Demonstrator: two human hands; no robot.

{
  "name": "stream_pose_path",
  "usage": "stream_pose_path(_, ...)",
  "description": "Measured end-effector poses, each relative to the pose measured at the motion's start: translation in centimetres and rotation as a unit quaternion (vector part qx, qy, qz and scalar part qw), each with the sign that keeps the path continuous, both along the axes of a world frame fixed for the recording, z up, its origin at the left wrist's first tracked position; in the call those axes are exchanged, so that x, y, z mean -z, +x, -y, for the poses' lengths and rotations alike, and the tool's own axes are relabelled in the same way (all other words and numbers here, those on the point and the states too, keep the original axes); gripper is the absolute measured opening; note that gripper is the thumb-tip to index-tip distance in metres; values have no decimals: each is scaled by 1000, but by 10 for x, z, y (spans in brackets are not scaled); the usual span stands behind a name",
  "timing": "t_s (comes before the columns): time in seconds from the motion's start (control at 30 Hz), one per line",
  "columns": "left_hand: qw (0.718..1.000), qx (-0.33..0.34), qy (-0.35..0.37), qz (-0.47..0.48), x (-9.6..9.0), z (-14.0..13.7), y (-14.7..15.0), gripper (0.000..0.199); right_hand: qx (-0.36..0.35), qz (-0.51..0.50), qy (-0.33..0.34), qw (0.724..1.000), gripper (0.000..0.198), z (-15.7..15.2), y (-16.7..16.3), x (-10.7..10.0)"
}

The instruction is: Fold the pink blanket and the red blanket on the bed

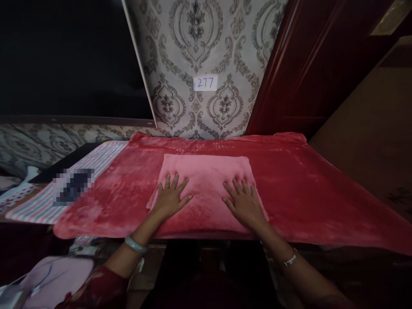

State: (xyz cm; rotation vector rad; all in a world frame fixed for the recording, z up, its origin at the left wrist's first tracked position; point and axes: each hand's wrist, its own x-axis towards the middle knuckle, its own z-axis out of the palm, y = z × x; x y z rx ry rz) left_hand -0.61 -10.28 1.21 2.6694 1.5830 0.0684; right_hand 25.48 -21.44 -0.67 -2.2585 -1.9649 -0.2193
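Observation:
A folded pink plush cloth [207, 171] lies flat in front of me, roughly rectangular, on a larger red plush blanket [299, 193]. My left hand [170, 197] rests palm down on the cloth's left part, with its fingers spread. On the right part, my right hand [244, 201] also presses flat, fingers apart. Neither hand grips anything. The cloth's near edge lies close to the front edge of the blanket-covered surface. Whether the pink piece is a towel or a small blanket, I cannot tell.
A striped cloth [35, 206] sticks out at the left, with a blurred dark patch over it. Behind stand a large dark screen [71, 60] and a patterned wall [196, 107] bearing a paper label [205, 82] marked 277. A dark red wooden door or panel [305, 64] rises at right.

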Motion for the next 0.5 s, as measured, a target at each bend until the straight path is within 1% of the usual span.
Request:
stream_pose_path(0.17,1000,8,7,-1,2,0,-2,74,-2,14,19,1000,58,1,2,7)
stream_pose_path(0.23,1000,3,-7,-5,-1,-2,-2,74,2,12,8,1000,58,1,2,3)
stream_pose_path(0.33,999,0,-30,-15,-16,-1,-1,72,9,-7,-22,1000,58,3,1,-10)
stream_pose_path(0.4,1000,-1,-22,-12,-28,10,3,70,13,-27,-34,999,58,7,-3,-21)
stream_pose_path(0.47,1000,11,12,9,-38,30,10,65,3,-41,-24,999,57,15,-12,-30)
stream_pose_path(0.5,999,26,33,21,-41,42,14,62,-10,-44,-13,999,56,19,-18,-32)
